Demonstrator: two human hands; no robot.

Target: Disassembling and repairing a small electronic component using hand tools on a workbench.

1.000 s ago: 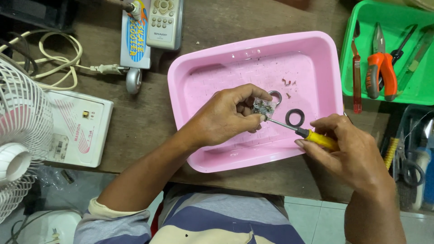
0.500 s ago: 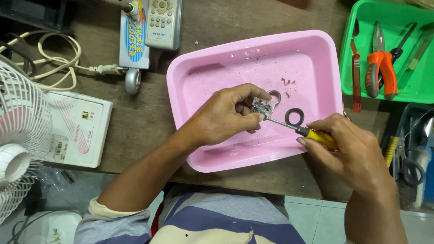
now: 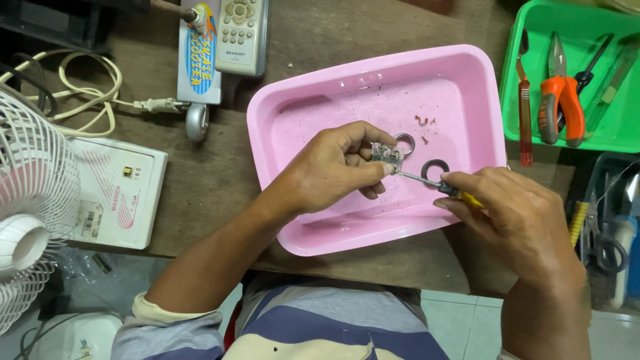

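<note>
Small part worked over pink tray [image 3: 320, 113].
I saw left hand [image 3: 333, 170] pinching a small metal part [image 3: 387, 155]; right hand [image 3: 513, 213] gripped a yellow-handled screwdriver [image 3: 433, 182], tip touching it.

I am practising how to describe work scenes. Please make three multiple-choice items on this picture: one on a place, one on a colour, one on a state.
1. Where is the small metal part held?
A. over the pink tray
B. over the green tray
C. on the fan

2. What colour are the plier handles in the green tray?
A. blue
B. orange
C. white

3. What is the screwdriver tip doing?
A. lying in the tray
B. pointing up
C. meeting the part

Answers:
1 A: the left hand holds the part above the pink tray.
2 B: the pliers in the green tray are orange.
3 C: the right hand brings the screwdriver to the part.
</note>
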